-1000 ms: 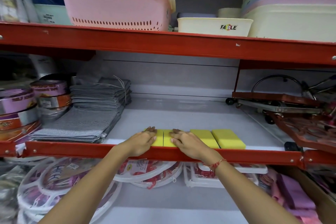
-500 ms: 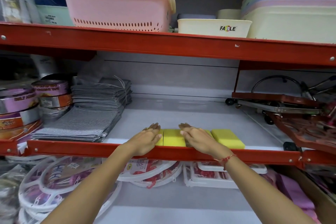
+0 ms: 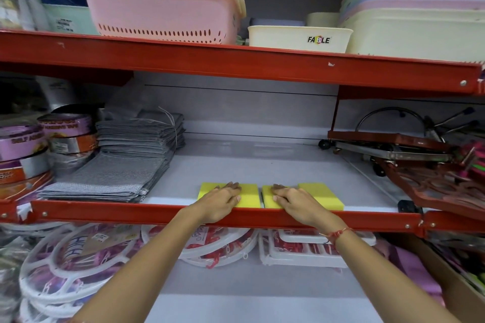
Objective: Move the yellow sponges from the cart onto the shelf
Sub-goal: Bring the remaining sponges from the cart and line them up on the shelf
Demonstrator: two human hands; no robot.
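Several yellow sponges lie in a row along the front edge of the middle shelf (image 3: 236, 162), just behind its red rail. My left hand (image 3: 220, 203) rests flat, palm down, on the left sponges (image 3: 250, 195). My right hand (image 3: 291, 200) lies flat on the right sponges (image 3: 324, 195), with a red thread around its wrist. A narrow gap separates the two groups. Neither hand closes its fingers around a sponge. The cart is out of view.
Folded grey cloths (image 3: 126, 162) and purple tins (image 3: 23, 144) fill the shelf's left side. Red wheeled racks (image 3: 409, 155) crowd the right. Plastic baskets (image 3: 162, 10) stand on the shelf above, white round hangers (image 3: 68, 262) on the one below.
My hands have moved apart along the shelf edge. The left sponges slid left under my left hand, and a gap opened in the row.
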